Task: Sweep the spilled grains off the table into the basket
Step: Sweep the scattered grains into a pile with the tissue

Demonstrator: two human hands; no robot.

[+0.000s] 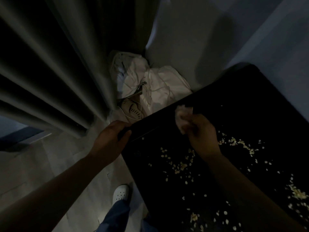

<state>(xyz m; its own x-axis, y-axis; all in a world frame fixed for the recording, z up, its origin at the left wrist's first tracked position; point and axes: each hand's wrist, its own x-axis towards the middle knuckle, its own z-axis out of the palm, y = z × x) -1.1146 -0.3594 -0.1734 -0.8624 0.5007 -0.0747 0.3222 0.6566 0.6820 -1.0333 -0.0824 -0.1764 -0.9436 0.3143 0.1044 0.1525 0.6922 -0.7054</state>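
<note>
The left hand [111, 139] curls over the near-left corner of the black table [234, 101], fingers closed on something dark at the edge that cannot be made out, possibly the basket's rim. The right hand [203, 136] is bunched around a crumpled pale tissue [181, 115], which sticks out toward 11 o'clock near the table's far-left edge. The spilled grains [182, 164] lie scattered across the tabletop from 6 o'clock round to 3 o'clock of that hand, thin in the middle, thicker in a band at 3 o'clock and in a clump at the far right edge. They look like small, flat, pale flakes, bright against the dark surface. Such flakes are likely very light and loose, apt to skip or scatter under a quick swipe, so the soft wad probably works best pressed flat and drawn slowly toward the left corner. The tissue itself is limp and needs a firm pinch at its gathered end. No basket is clearly visible in the dim light.
</note>
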